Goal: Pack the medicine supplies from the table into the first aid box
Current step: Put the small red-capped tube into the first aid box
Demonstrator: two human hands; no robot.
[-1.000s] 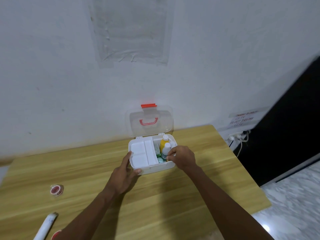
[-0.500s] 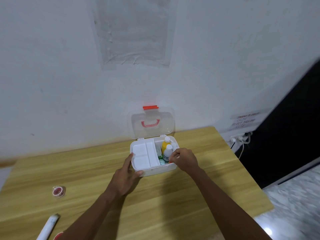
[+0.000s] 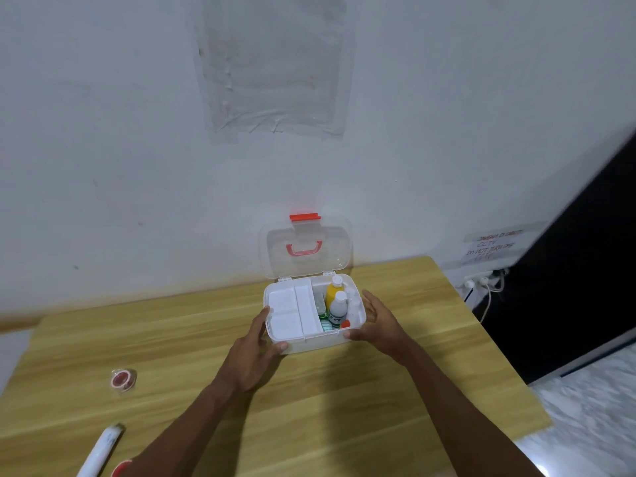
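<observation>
Bottom left: white tube lies w/ long axis diagonal, tape roll above it, both well left of box. Left hand, nearer them, grips first aid box front-left corner; right hand open beside its right wall, lid up

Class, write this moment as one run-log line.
left hand: steadying white plastic first aid box | right hand: open beside box | lid: up | small red tape roll: unpacked
</observation>
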